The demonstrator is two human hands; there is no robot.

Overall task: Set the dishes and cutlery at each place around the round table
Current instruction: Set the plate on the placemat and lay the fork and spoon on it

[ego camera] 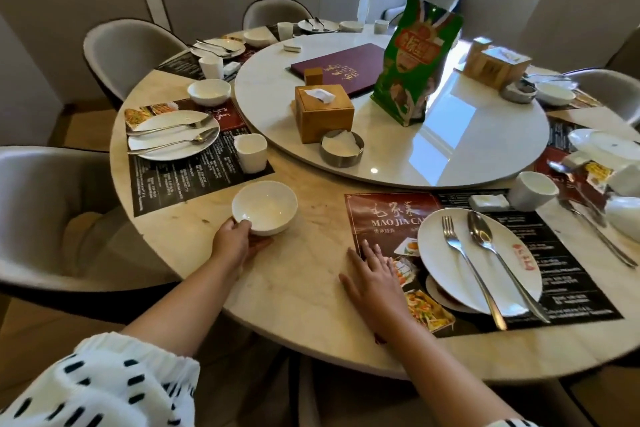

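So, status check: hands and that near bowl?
Left hand grips white bowl by its rim, over bare table. Right hand flat on near placemat edge. Nothing in the way.

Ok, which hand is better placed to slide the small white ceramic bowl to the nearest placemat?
Left. The left hand grips the small white ceramic bowl by its near rim; the right hand lies flat on the edge of the dark printed placemat, holding nothing.

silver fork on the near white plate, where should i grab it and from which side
Pinch the silver metal fork by its slim handle end, which sticks out past the near rim of the round white plate. Come from the near left: the silver spoon lies close on its right.
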